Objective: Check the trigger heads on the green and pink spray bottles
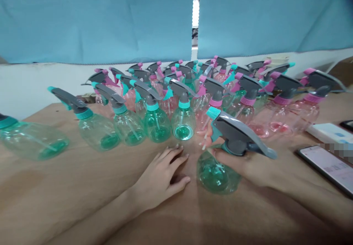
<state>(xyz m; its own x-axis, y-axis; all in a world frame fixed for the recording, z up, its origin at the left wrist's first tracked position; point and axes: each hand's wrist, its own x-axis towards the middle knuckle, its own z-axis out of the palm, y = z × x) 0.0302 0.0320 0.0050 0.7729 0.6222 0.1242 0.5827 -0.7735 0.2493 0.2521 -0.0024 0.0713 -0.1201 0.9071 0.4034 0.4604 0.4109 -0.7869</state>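
Toward the left, teal-collared spray bottles (98, 130) stand in a row on the wood-toned table (82, 201); a nudge could topple one into its neighbour. The left hand (157, 182) lies palm down, fingers loosely spread, holding nothing, so it lends no support. Just right of it, the right hand (245, 167) wraps the neck of a green trigger-spray bottle (217, 178); a slack hold could let it tip. Farther right, a sweeping forearm might knock the smartphone (328, 166).

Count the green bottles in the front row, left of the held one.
5: a cut-off green bottle at the left edge, then a second, third, fourth and fifth rightward. Others behind may be hidden.
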